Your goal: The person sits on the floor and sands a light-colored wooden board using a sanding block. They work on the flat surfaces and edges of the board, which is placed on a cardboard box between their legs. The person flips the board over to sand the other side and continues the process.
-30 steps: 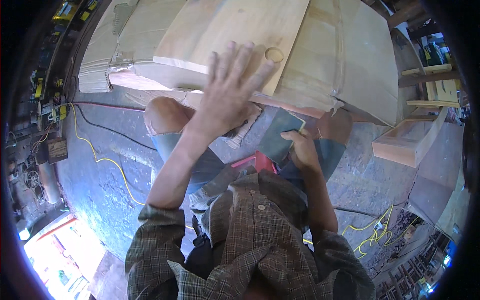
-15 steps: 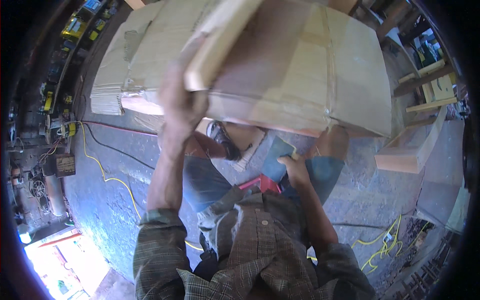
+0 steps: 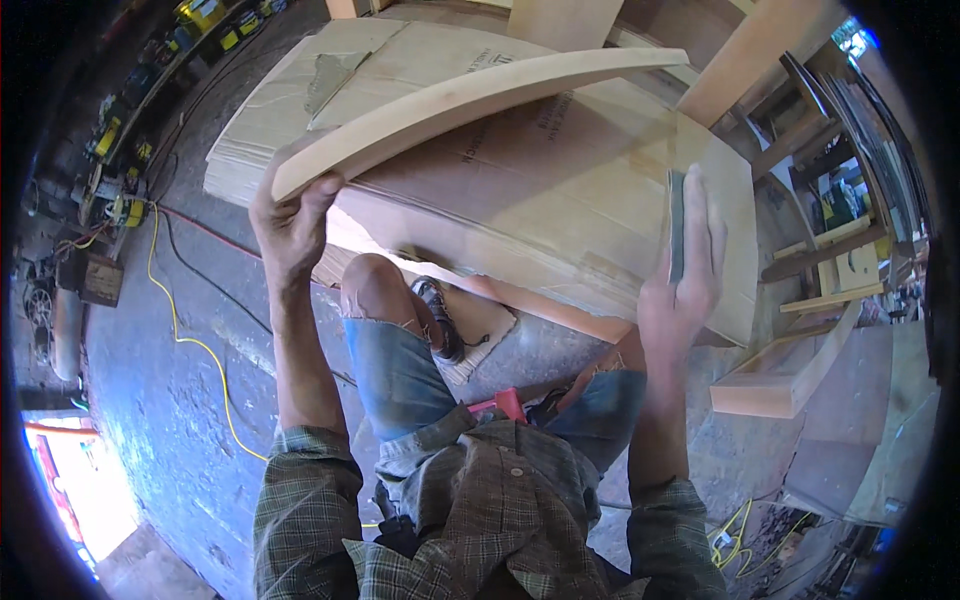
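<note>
My left hand [image 3: 288,228] is closed round the near left end of a curved, pale wooden piece [image 3: 470,97], thumb on the near side. The piece arches up to the right over a flattened cardboard box [image 3: 540,205]; its far end is unsupported by a hand. To the right, my right hand [image 3: 688,275] is raised with fingers straight and pressed against a dark green-grey sheet of sandpaper [image 3: 677,225], seen nearly edge-on. The sandpaper is apart from the wood.
Another curved wooden piece [image 3: 770,392] lies on the floor at right, near stacked boards [image 3: 850,165]. A yellow cable [image 3: 205,345] runs across the floor at left. Something pink-red [image 3: 510,404] shows between my legs. Shelves with tools line the far left.
The wooden piece has swung from pointing away to arching rightward, and my left hand has shifted left. My right hand has risen from my lap with the sandpaper, now turned edge-on.
</note>
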Demonstrator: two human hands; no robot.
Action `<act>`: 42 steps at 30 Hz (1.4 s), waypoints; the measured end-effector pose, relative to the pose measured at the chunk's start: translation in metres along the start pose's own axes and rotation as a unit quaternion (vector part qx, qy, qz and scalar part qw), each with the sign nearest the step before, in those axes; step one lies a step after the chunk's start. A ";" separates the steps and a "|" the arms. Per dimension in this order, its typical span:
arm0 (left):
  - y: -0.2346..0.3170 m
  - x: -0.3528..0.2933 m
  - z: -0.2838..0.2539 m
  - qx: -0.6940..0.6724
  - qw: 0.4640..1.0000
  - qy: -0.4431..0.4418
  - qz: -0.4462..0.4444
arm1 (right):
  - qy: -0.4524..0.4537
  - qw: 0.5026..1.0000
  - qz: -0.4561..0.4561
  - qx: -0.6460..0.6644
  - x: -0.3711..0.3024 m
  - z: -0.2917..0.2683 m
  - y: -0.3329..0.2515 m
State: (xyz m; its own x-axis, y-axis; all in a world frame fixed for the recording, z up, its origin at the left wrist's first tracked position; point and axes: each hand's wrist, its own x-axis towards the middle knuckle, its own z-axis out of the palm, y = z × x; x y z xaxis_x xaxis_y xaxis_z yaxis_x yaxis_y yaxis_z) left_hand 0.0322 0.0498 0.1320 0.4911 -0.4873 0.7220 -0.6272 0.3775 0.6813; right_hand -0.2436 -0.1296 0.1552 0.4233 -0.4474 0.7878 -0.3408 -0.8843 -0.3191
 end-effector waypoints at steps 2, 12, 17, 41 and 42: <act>0.004 0.002 0.006 0.009 1.000 -0.008 -0.009 | 0.024 0.999 -0.047 -0.013 0.014 0.012 0.006; 0.008 -0.002 0.020 -0.001 0.999 0.031 -0.029 | 0.021 0.973 -0.231 -0.018 0.036 0.100 -0.075; 0.012 0.006 0.026 -0.002 0.999 0.031 -0.040 | 0.064 0.994 -0.087 0.011 0.055 0.103 -0.024; -0.010 0.006 0.017 -0.018 0.993 0.119 0.001 | 0.106 0.980 -0.154 -0.073 0.086 0.101 0.072; -0.010 0.005 0.019 -0.018 0.993 0.118 -0.002 | 0.099 0.976 -0.188 -0.055 0.081 0.098 0.071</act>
State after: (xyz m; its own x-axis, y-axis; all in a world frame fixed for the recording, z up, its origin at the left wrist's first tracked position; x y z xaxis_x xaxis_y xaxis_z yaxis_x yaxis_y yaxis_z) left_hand 0.0294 0.0290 0.1269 0.6242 -0.2923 0.7245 -0.6049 0.4061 0.6850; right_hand -0.1511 -0.2417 0.1441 0.3698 -0.0502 0.9278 -0.2846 -0.9567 0.0617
